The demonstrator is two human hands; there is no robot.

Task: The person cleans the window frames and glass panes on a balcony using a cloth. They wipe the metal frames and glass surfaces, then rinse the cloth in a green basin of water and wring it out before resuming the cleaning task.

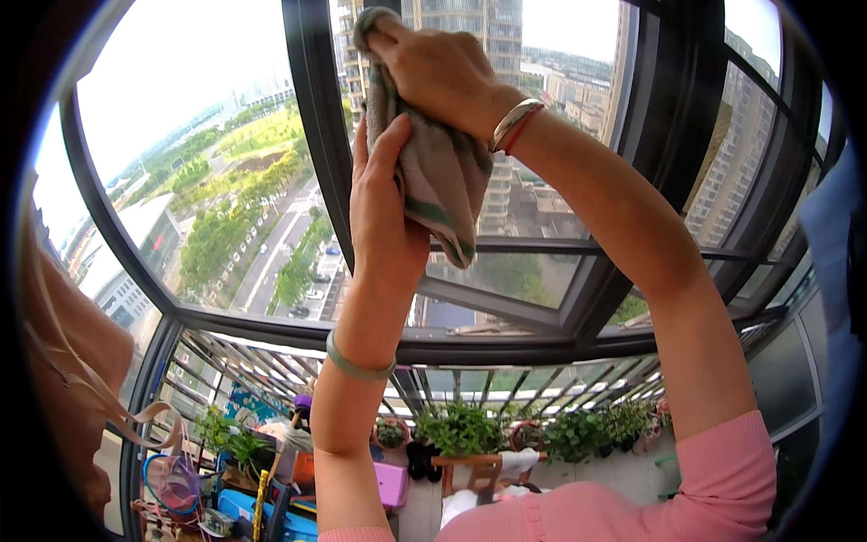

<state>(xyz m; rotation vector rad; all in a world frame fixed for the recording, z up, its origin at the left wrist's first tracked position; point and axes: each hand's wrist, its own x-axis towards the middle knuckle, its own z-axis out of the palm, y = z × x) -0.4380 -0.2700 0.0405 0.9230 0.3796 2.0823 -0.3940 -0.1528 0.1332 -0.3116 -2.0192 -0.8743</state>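
Observation:
A grey-beige towel with green stripes (447, 176) hangs bunched in front of the window, up against the dark frame post (318, 117). My right hand (442, 77) grips its upper end, with fingertips wrapped in the fabric near the top of the view. Lower down, my left hand (386, 194) holds the towel's left edge, its thumb against the cloth and its fingers pointing upward. Part of the left fingers is hidden behind the thumb and towel. The towel's lower corner dangles loose below both hands.
Dark-framed window panes (208, 181) surround me, with a tilted sash (515, 303) below the towel. Railing bars (488, 384) run beneath. Potted plants (461, 429), a wooden chair (470, 470) and a pink box (391, 485) stand below. Clothing (72, 361) hangs at left.

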